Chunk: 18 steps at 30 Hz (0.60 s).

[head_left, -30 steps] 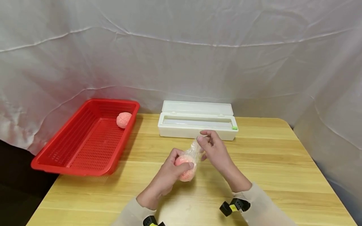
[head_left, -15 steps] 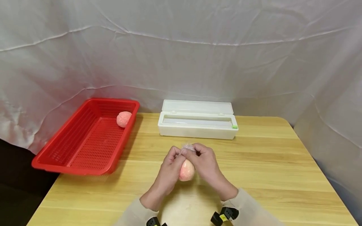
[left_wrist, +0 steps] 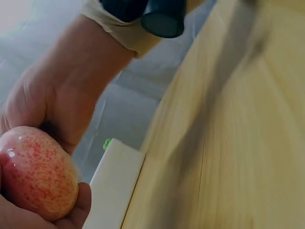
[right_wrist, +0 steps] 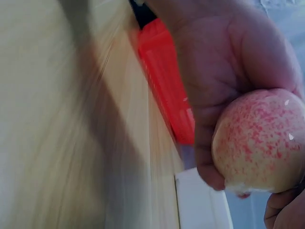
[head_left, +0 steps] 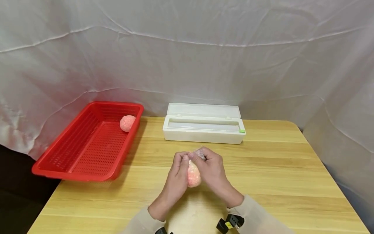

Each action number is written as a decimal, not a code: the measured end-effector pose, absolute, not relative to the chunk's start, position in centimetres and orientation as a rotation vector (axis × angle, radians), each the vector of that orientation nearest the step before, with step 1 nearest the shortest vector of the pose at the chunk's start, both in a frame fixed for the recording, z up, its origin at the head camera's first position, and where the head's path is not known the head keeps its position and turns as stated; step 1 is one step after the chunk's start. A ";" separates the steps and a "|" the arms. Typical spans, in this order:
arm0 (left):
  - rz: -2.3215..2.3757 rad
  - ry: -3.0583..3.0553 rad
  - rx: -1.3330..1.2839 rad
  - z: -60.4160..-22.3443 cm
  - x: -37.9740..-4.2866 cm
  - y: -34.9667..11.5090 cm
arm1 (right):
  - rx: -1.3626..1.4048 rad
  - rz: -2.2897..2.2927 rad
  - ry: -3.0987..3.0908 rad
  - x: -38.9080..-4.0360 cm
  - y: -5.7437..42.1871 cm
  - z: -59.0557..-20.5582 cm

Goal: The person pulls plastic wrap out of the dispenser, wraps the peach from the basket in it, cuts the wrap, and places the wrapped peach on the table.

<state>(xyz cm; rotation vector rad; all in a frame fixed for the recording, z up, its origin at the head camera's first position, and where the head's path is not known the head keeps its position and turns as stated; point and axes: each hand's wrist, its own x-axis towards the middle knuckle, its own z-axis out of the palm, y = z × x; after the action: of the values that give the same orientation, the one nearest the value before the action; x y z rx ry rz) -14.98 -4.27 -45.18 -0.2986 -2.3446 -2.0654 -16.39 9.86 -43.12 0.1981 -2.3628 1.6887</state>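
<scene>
A pink and cream peach (head_left: 193, 177) is held between both hands above the table, glossy in clear plastic wrap. My left hand (head_left: 176, 181) curls its fingers round the peach's left side, thumb near the top. Thumb and fingers of my right hand (head_left: 214, 172) pinch the bunched end of the plastic wrap (head_left: 201, 154) at the upper right. Close up, the left wrist view shows the film shining over the speckled peach (left_wrist: 40, 174). From the right wrist view, curled fingers lie along the side of the peach (right_wrist: 259, 143).
At the left stands a red plastic basket (head_left: 118, 157) with another peach (head_left: 127, 123) against its right wall. A white wrap dispenser (head_left: 201, 136), lid raised, sits at the back of the wooden table (head_left: 277, 169). Behind it hangs a grey cloth (head_left: 187, 65).
My right hand has come down and left from the stretched wrap end to the peach, and the wrap is now bunched up. The left hand has tilted upright, still holding the peach.
</scene>
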 end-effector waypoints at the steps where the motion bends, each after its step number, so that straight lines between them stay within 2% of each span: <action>1: -2.049 -2.331 -0.321 -45.2 -15.0 -4.3 | 0.187 1.672 -2.346 -16.5 9.8 -43.2; 7: -2.120 -2.263 -0.383 -44.8 -15.2 -4.5 | 0.301 1.570 -2.178 -16.3 9.6 -43.4; 14: -2.837 -2.187 -0.130 -44.0 -15.6 -4.9 | 0.593 1.188 -1.907 -16.5 10.0 -44.6; 18: -2.908 -2.202 -0.243 -43.9 -15.8 -5.2 | 0.686 1.170 -1.904 -16.7 10.5 -44.7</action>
<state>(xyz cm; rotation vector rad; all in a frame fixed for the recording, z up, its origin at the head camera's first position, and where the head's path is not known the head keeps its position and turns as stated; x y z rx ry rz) -15.80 -5.21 -43.92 -0.2426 -2.2024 -2.9082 -16.75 10.50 -44.72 0.6864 -1.9038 1.1703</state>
